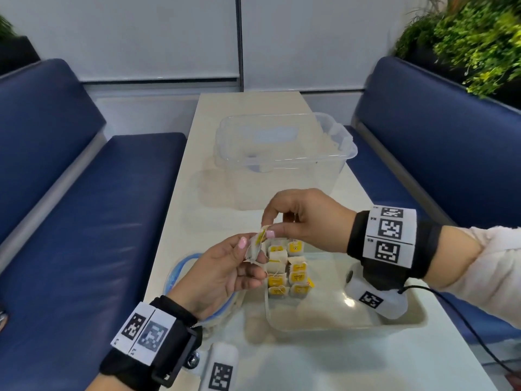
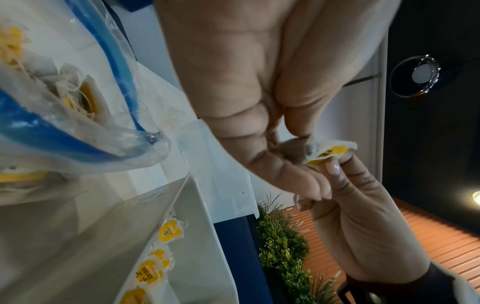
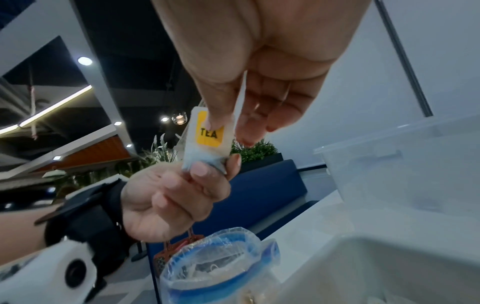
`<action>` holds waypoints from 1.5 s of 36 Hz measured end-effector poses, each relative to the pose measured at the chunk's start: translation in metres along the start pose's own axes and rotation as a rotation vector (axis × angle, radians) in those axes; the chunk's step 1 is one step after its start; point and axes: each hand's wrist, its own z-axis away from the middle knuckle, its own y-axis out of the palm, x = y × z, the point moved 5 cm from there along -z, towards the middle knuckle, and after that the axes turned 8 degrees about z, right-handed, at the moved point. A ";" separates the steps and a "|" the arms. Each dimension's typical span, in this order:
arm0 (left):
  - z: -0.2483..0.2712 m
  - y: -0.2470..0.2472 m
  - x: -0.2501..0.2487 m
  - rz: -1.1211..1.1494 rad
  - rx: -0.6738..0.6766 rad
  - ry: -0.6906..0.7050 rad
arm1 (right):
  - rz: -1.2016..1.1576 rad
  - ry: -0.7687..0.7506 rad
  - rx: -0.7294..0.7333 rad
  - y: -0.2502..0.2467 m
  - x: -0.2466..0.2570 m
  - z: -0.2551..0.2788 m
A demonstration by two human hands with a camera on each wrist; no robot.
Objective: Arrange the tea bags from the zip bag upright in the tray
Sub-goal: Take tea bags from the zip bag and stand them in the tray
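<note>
Both hands hold one tea bag (image 1: 256,245) with a yellow tag above the tray's left end. My left hand (image 1: 248,253) pinches its lower part; my right hand (image 1: 267,228) pinches its top by the tag. In the right wrist view the tea bag (image 3: 207,142) reads "TEA". The white tray (image 1: 338,320) holds several tea bags (image 1: 287,275) standing upright in two rows at its far left end. The zip bag (image 1: 180,266) with a blue seal lies left of the tray, largely hidden by my left hand; the zip bag (image 2: 64,107) holds more tea bags.
A clear plastic tub (image 1: 282,148) stands further back on the white table (image 1: 310,362). Blue benches (image 1: 84,207) flank the table on both sides. A black cable (image 1: 465,320) runs from my right wrist over the table's right edge.
</note>
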 end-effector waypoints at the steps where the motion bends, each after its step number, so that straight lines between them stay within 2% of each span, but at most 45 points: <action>1: 0.000 0.000 0.000 0.000 0.000 -0.006 | -0.030 0.046 0.013 0.000 -0.003 0.000; 6: -0.002 0.001 0.000 -0.065 0.033 -0.002 | -0.165 0.132 0.030 0.002 -0.010 -0.002; 11: -0.004 0.000 -0.003 -0.156 -0.092 0.105 | -0.231 0.178 0.019 0.004 -0.015 -0.002; 20: -0.006 -0.003 -0.015 -0.233 -0.201 0.254 | -0.215 0.266 0.056 0.016 -0.028 0.005; 30: -0.011 0.005 -0.023 -0.418 -0.229 0.336 | -0.280 0.294 0.109 0.026 -0.034 0.012; 33: -0.011 0.008 -0.022 -0.448 -0.233 0.321 | -0.340 0.291 0.010 0.019 -0.032 0.012; 36: -0.012 0.011 -0.022 -0.475 -0.238 0.312 | -0.256 0.262 -0.173 0.005 -0.026 0.013; 39: -0.014 0.012 -0.022 -0.487 -0.259 0.313 | -0.192 0.205 -0.263 -0.001 -0.021 0.014; 45: -0.016 0.014 -0.022 -0.523 -0.297 0.318 | -0.159 0.231 -0.300 0.003 -0.021 0.012; 54: -0.015 0.014 -0.026 -0.597 -0.361 0.346 | -0.136 0.334 -0.262 0.006 -0.022 0.010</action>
